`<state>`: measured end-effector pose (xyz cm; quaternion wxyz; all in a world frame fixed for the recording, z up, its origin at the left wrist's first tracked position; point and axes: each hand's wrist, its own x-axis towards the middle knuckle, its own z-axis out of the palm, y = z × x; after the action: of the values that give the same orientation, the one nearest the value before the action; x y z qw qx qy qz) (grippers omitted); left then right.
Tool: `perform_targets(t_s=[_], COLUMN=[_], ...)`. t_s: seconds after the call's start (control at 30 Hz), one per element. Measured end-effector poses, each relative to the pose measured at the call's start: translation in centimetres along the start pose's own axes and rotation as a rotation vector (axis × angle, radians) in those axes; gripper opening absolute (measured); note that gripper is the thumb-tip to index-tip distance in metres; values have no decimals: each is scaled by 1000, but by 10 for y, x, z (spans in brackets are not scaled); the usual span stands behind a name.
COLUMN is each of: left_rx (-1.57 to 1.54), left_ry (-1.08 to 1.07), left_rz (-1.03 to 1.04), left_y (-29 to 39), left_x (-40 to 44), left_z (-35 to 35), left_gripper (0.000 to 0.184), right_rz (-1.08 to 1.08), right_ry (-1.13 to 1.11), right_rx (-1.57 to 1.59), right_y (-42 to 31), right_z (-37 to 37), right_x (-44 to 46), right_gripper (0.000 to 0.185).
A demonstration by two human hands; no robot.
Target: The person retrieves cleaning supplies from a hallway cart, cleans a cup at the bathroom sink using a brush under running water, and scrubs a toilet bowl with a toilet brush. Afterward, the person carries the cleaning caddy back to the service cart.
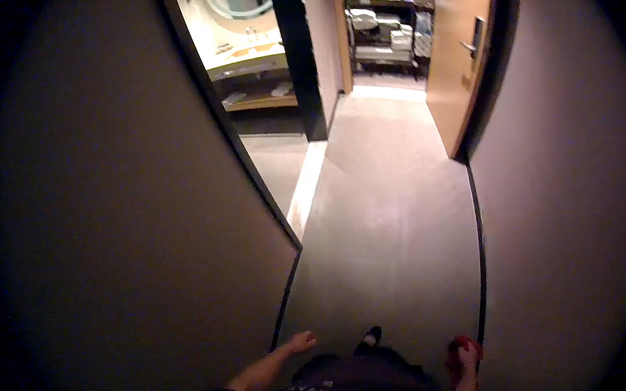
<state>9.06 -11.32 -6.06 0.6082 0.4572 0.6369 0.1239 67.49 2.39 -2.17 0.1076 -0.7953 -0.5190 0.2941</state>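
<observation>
At the bottom right, my right hand (467, 354) is closed around a red cloth (453, 361), beside the right wall. My left hand (303, 341) is at the lower left near the wall's dark baseboard. Its fingers look curled, and nothing shows in them. Between the hands are my dark shirt and one dark shoe (374, 332) on the grey floor.
The corridor floor (386, 212) runs to an open wooden door (458, 50) on the right. Beyond the doorway stands a cart (384, 66) stacked with white linens. On the left, an opening shows a lit washbasin counter (247, 62) and a round mirror (241, 12).
</observation>
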Motion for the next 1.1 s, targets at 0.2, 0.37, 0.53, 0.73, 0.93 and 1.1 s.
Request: perform_targets(t_s=[0.2,0.37,0.53,0.73,0.93,1.1], left_rx=[-109,-575,-1296,-1109,-1298,-1311], left_ry=[234,112,-25,497,745,961], left_rz=[-30,26,3,-51,29,-41], left_y=[-11,107,208,173,114,127], left_x=[147,250,372,487,484,471], left_z=[-114,-254,-341,-456,-571,-655], left_gripper=[33,33,32,33,35,27], right_rz=[-189,-809,-1124,-735,-108,182], right_ry=[-710,-507,-771,-953,-830,-812], right_rx=[362,168,84,208,208,-130], right_y=[-276,-497,-629,-766,-676,-721], right_z=[159,265,293,304,431,430], right_x=[164,257,273,330,525,615], right_gripper=[36,39,44,41,34,33])
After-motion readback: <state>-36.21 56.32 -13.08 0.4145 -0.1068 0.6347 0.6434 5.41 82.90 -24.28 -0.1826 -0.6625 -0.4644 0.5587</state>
